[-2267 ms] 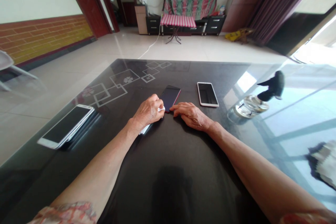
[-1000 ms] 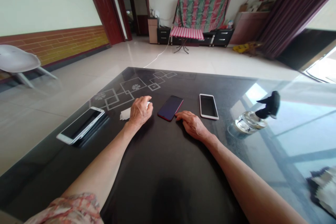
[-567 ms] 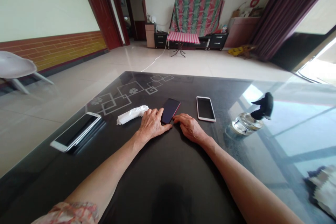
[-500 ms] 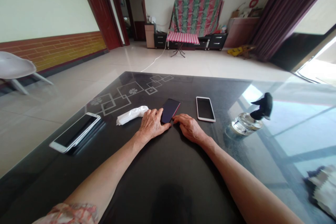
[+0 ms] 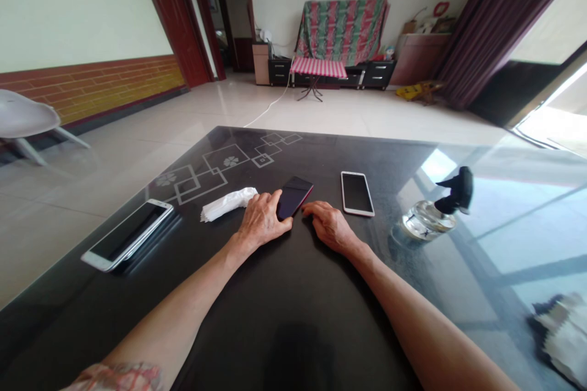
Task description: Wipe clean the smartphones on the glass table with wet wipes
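A dark phone with a red edge (image 5: 296, 197) lies tilted to the right on the black table, near its middle. My left hand (image 5: 262, 219) grips its left side and lower corner between thumb and fingers. Just right of that phone, my right hand (image 5: 329, 223) rests on the table with its fingers curled; whether anything is in them is hidden. A white phone with a black screen (image 5: 357, 193) lies to the right of my right hand. Left of my left hand is a folded white tissue (image 5: 227, 204).
Two stacked phones (image 5: 128, 235) lie at the left of the table (image 5: 257, 317). A clear spray bottle with a black nozzle (image 5: 428, 219) stands at the right. A crumpled cloth (image 5: 566, 333) is at the right edge. A white chair (image 5: 30, 115) stands beyond the table.
The dark phone has turned clockwise and shifted slightly left with my left hand. My right hand has hardly moved, and its fingers are now a little farther from the phone.
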